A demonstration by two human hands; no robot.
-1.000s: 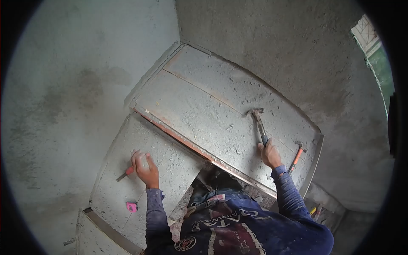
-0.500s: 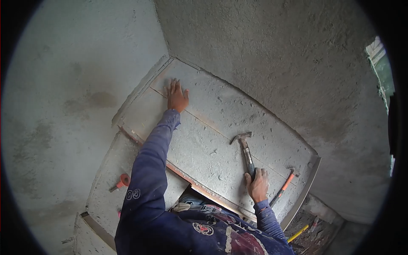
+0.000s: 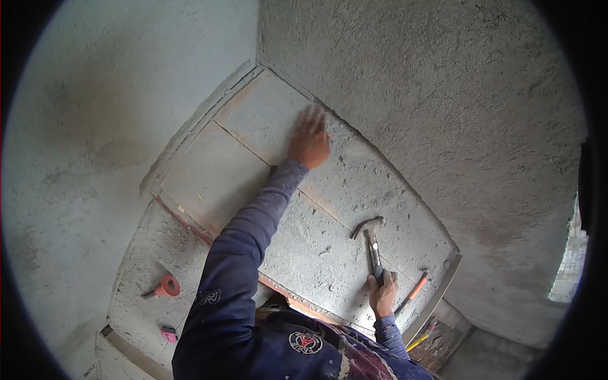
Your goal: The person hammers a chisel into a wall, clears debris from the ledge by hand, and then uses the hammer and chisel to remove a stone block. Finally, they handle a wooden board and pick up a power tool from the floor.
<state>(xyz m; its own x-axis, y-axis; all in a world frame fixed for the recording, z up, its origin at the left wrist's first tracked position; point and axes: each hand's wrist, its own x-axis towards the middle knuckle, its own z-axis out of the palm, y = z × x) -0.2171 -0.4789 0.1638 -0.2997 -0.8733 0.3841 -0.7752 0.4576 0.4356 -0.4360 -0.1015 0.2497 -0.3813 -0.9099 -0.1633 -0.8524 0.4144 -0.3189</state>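
Note:
My left hand [image 3: 310, 140] lies palm down with fingers stretched out on the dusty grey slab [image 3: 285, 218], near its far edge by the wall; motion blurs the fingertips. In my right hand [image 3: 383, 295] is the dark grip of a claw hammer [image 3: 373, 246], whose metal head rests on or just above the slab. Just right of that hand lies a second hammer [image 3: 417, 287] with an orange and black handle. Loose crumbs and grit cover much of the slab, and straight seams cross it. My left sleeve hides part of the slab's near edge.
Rough plastered walls [image 3: 405, 95] meet in the corner behind the slab. On a lower step at left lie a chisel with a red guard [image 3: 166, 286] and a pink tape measure [image 3: 168, 334]. A yellow tool [image 3: 419, 340] is lower right, beyond the slab's edge.
My left hand has swept right along the slab, away from the corner. My right hand keeps hold of the claw hammer. The camera view has shifted, showing more of the lower step.

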